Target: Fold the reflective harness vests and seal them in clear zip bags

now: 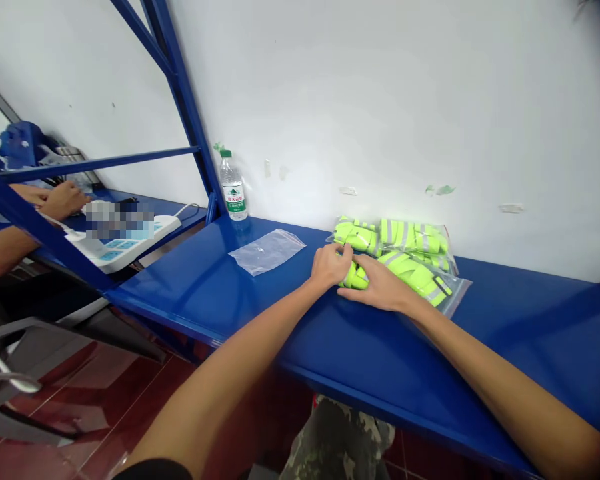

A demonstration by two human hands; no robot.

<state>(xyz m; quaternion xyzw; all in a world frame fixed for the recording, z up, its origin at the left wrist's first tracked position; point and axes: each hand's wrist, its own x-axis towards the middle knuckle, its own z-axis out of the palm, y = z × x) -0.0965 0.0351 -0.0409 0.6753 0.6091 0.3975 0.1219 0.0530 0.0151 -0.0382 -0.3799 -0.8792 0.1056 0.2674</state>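
Note:
On the blue table (190, 287), my left hand (330, 265) and my right hand (380, 285) close from both sides around a small rolled yellow-green reflective strap (356, 279). The left fingers rest over its top and the right hand wraps its right side, hiding part of it. Behind and right of my hands lie several clear bags of similar straps, one at the back (415, 235) and one in front (415, 275). A flat clear zip bag (269, 251) lies to the left of my hands, touched by neither.
A water bottle (233, 190) stands against the wall at the table's back left corner. Blue frame posts (185, 100) rise at the left. Beyond them are a white power strip (130, 250) and another person's hands (63, 200). A grey chair (30, 347) stands below.

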